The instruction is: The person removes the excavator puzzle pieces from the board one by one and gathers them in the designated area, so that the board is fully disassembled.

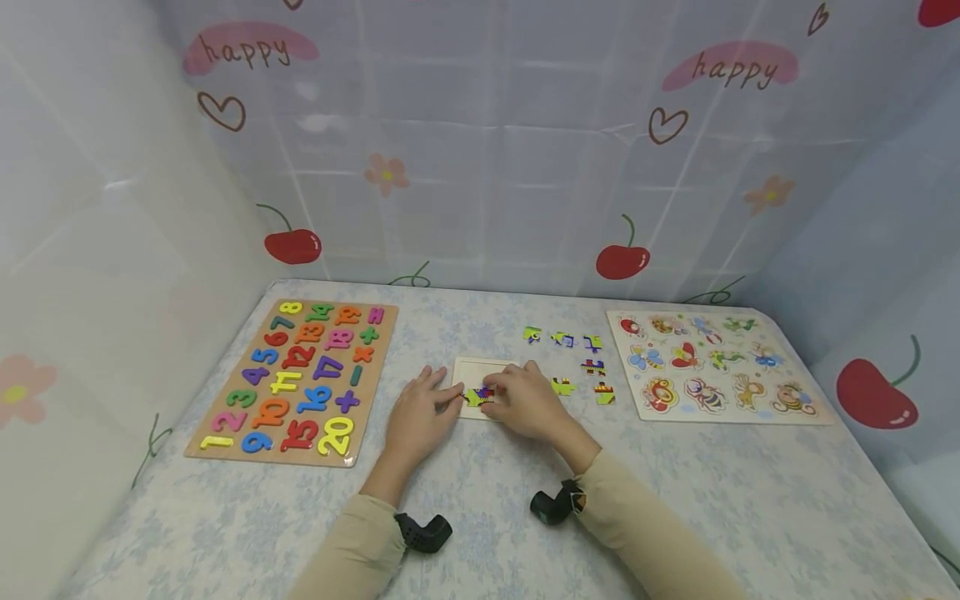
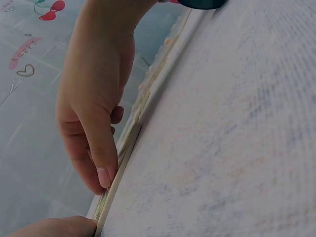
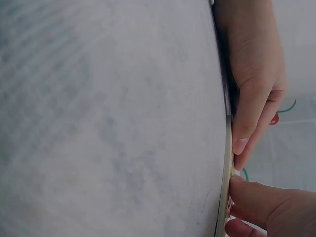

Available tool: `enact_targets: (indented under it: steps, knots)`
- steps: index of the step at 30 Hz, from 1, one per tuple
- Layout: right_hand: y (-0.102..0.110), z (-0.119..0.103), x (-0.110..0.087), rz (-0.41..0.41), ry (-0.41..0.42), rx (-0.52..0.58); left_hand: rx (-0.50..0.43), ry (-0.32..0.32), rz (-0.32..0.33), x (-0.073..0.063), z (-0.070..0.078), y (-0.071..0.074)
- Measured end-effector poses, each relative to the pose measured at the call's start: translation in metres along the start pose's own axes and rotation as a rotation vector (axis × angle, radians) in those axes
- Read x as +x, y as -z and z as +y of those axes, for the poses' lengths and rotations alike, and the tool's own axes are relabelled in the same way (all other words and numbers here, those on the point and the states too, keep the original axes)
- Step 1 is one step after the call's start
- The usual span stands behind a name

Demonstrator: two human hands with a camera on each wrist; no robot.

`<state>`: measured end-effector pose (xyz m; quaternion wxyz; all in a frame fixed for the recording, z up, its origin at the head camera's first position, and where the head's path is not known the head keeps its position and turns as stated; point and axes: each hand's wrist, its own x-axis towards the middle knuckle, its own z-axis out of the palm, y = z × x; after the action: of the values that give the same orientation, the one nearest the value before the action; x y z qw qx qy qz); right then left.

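Note:
A small wooden jigsaw tray lies mid-table between the two hands. Bright green and purple jigsaw pieces sit in its lower part. At the tray's left edge, my left hand has its thumb stretched to the pieces and its fingers extended beside the tray. My right hand reaches in from the right and pinches a jigsaw piece over the tray with thumb and index finger, partly hiding it. In the left wrist view, the right hand's thumb and fingertips meet low at the tray edge.
Several loose jigsaw pieces lie right of the tray. A number puzzle board lies on the left, and a white insect puzzle board on the right. A patterned curtain stands behind the table.

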<state>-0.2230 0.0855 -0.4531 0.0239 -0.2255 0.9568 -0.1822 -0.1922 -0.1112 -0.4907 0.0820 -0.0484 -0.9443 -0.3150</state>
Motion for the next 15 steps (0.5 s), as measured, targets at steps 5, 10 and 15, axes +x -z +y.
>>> enact_targets:
  steps: [5, 10, 15]
  knots:
    - [0.0014, -0.0018, 0.0, -0.006, -0.005, 0.03, -0.002, 0.01, -0.004, -0.0006, 0.0023, 0.0005]
    - [0.0033, -0.004, 0.0006, -0.013, -0.034, 0.086, -0.002, 0.025, -0.006, -0.0008, 0.0031, 0.0006]
    - [0.0036, -0.0049, 0.0028, -0.015, -0.076, 0.154, -0.012, 0.036, -0.004, -0.001, 0.0041, 0.0009]
